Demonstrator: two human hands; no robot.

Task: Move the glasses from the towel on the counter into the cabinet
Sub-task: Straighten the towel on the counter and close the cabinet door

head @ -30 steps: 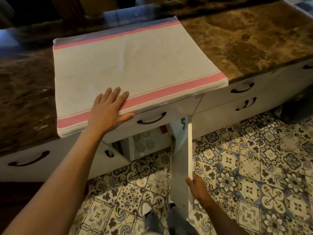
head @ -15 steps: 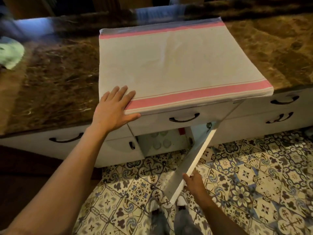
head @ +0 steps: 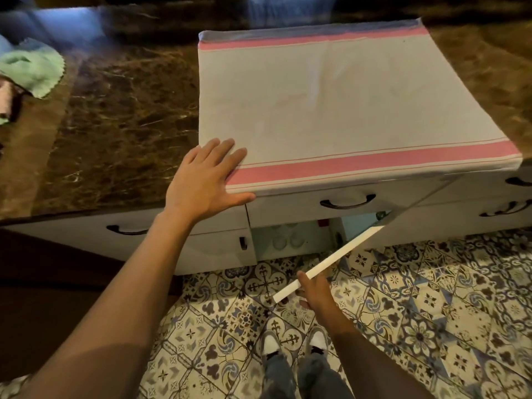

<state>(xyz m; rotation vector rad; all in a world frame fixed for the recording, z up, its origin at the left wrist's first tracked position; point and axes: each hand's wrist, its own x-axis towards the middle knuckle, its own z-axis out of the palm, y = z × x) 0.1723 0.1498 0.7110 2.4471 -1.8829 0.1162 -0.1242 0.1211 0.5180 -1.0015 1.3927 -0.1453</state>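
The right hand is gripping the light, stiff door by its edge; the left hand is lying flat and released at the towel's front-left corner.

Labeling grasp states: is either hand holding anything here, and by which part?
Right hand grips the open cabinet door at its free edge, near the bottom corner. Left hand lies flat on the towel corner, holding nothing.
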